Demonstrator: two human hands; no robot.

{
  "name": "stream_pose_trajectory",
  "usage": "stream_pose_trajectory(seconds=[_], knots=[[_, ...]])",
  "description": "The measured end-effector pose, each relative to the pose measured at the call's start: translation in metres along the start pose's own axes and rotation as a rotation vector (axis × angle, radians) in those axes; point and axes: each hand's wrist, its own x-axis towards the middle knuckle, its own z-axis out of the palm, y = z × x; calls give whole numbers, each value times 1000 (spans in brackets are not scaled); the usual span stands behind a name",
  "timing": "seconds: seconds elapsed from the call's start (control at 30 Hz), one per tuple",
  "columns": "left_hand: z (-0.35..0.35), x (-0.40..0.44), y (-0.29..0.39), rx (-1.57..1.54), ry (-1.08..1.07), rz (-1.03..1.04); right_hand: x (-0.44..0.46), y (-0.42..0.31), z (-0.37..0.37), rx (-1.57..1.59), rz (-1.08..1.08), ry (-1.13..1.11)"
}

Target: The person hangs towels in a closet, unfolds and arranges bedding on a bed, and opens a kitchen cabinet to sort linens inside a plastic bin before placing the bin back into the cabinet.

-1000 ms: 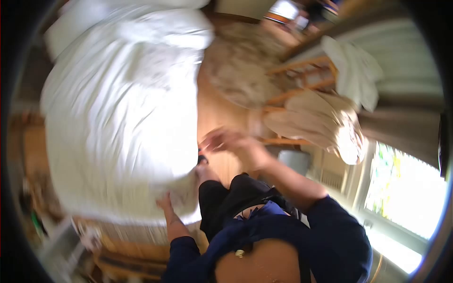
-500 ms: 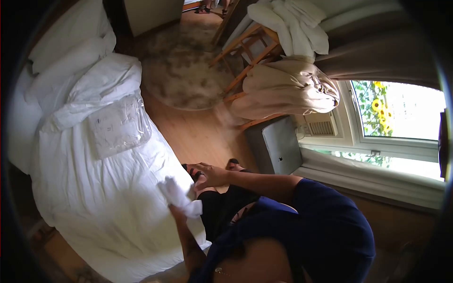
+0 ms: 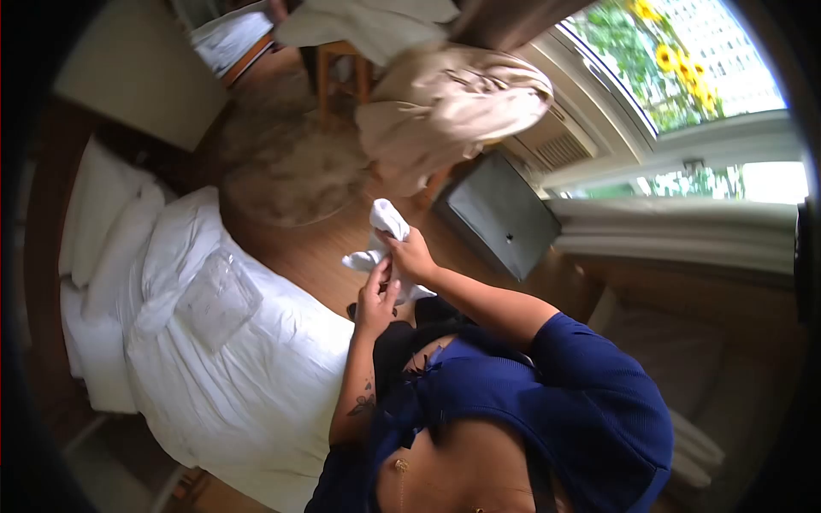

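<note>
A white cloth point(image 3: 390, 221), crumpled, is held in front of my body with its upper end sticking up. My right hand point(image 3: 412, 256) is closed around its middle. Just below, my left hand point(image 3: 375, 301) has its fingers stretched out, with the tips against the cloth and close to the right hand. Part of the cloth hangs down behind the hands. On the left is a bed with a white duvet point(image 3: 248, 368), and a clear plastic bag point(image 3: 220, 299) with something white in it lies on top.
White pillows point(image 3: 107, 218) lie at the head of the bed. A beige bundle of fabric point(image 3: 462, 98) rests on a wooden chair point(image 3: 333, 81). Nearby are a grey cabinet point(image 3: 496, 214), a round patterned rug point(image 3: 291, 171) and a window point(image 3: 684, 68). Another person's legs partly show at the top.
The cloth has moved up and away from the bed side, and my right hand now grips it. My left hand has come up beside it. The view has turned and shifted.
</note>
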Motion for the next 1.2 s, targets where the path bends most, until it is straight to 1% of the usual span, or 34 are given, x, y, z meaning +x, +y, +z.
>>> stream_pose_trajectory(seconds=[0.03, 0.1, 0.17, 0.2, 0.23, 0.27, 0.3, 0.33, 0.37, 0.4, 0.43, 0.5, 0.53, 0.57, 0.63, 0.67, 0.7, 0.77, 0.8, 0.83, 0.87, 0.9, 0.93, 0.97, 1.0, 1.03, 1.07, 1.1, 1.13, 1.17, 1.2], knots=[[15, 11, -4, 17, -10, 76, 6, 0, -21, 25, 9, 37], [30, 27, -20, 4, -83, 62, 10, 5, -61, -39, -127, 80], [39, 38, -34, 82, -124, -105, 12, -1, -119, -98, 88, 43], [41, 43, -44, 174, -163, -103, 12, 4, -147, -24, 93, 85], [39, 48, -63, 259, -195, -99, 13, 18, -177, 50, 94, 144], [37, 53, -77, 274, -224, -124, 18, 45, -210, -26, 20, 223], [33, 57, -86, 338, -280, -250, 18, 66, -243, -111, -41, 322], [23, 60, -107, 374, -305, -240, 6, 65, -274, -206, 52, 430], [5, 65, -133, 500, -388, -264, -11, 63, -299, -288, 165, 545], [-14, 71, -152, 604, -463, -298, -33, 68, -315, -194, 155, 700], [-19, 72, -151, 680, -502, -289, -54, 76, -327, -100, 132, 839], [-11, 78, -135, 693, -580, -356, -92, 99, -352, 334, 149, 992], [-3, 82, -131, 657, -560, -449, -121, 99, -359, 273, 259, 1050], [-1, 92, -130, 622, -534, -571, -133, 111, -361, 409, 193, 1173], [-3, 103, -131, 665, -611, -607, -185, 125, -363, 600, 157, 1248], [-12, 113, -141, 563, -634, -646, -209, 132, -366, 714, 102, 1327], [-11, 124, -148, 580, -657, -642, -233, 141, -367, 828, 46, 1398], [-16, 139, -157, 501, -636, -666, -275, 157, -374, 923, 54, 1511], [-18, 151, -167, 458, -691, -610, -291, 170, -377, 1124, 82, 1482], [-16, 154, -175, 413, -713, -556, -306, 171, -378, 1137, 61, 1487], [-11, 158, -175, 277, -735, -650, -313, 187, -385, 1144, 73, 1455], [-5, 161, -177, 359, -699, -646, -316, 201, -392, 1212, 53, 1377], [16, 148, -169, 495, -516, -659, -314, 221, -402, 1225, 37, 1367], [31, 141, -160, 554, -454, -686, -308, 236, -410, 1235, -3, 1326], [42, 139, -163, 569, -422, -694, -298, 236, -418, 1224, 0, 1259], [55, 121, -157, 507, -395, -650, -294, 224, -423, 1248, 51, 1244], [72, 107, -143, 527, -349, -656, -278, 227, -437, 1260, 92, 1211], [85, 101, -135, 522, -346, -658, -253, 235, -453, 1261, 66, 1174], [83, 88, -132, 489, -375, -623, -247, 214, -453, 1236, 43, 1141], [75, 75, -134, 489, -412, -563, -237, 207, -456, 1238, 49, 1099], [67, 45, -130, 502, -426, -489, -240, 220, -462, 1192, -24, 1003]])
